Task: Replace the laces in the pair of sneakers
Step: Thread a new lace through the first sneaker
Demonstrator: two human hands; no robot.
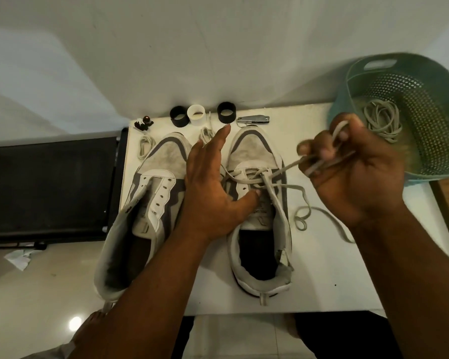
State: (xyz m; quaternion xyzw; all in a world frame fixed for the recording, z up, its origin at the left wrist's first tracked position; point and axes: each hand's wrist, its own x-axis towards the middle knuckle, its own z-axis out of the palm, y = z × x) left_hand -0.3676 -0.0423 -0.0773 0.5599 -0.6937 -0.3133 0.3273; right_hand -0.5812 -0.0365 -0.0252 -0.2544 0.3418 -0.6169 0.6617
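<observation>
Two grey-and-white sneakers stand side by side on a small white table [322, 281], toes away from me. The left sneaker [145, 203] has bare eyelets and no lace. The right sneaker [259, 208] has a beige lace [290, 189] threaded through its upper eyelets, with loose ends trailing over the table to the right. My left hand [210, 193] lies flat between the shoes, fingers spread, thumb pressing on the right sneaker's tongue. My right hand [353, 169] is raised to the right of that shoe, fingers closed around the lace, pulling it taut.
A teal perforated basket [425, 120] at the right holds a coiled lace [384, 120]. Two more bundled laces [144, 146] lie near the toes. Two black rings, a white ring [197, 114], a nail clipper [253, 119] and small dark bits line the far edge. A black appliance [49, 187] stands at left.
</observation>
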